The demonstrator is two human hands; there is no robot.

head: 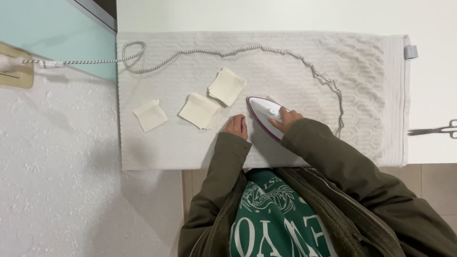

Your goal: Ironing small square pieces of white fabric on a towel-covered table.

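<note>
Cream-coloured terry towel [190, 147] lies spread flat across a white table [285, 14], seen from above by the head camera. On it the right hand [286, 118] wraps its fingers shut around the handle of a white iron [263, 112] with a dark red rim — the iron's tip points up and to the left, its sole flat on the towel, and a corner of pale cloth peeks out just beyond its far edge. The iron's speckled cord [228, 51] loops over the top of the towel and runs off to the left, towards a beige plug fitting [16, 66] on the white textured surface there. The left hand [236, 126] rests on the towel just beside the iron, fingers curled loosely under, holding nothing. Three groups of pale square fabric pieces lie to its left: a small stack [227, 86] nearest the iron, a second stack [199, 111] touching it, and a single square [150, 115] set apart. Scissors [434, 129] lie on the table — well apart, past the towel's right edge.
</note>
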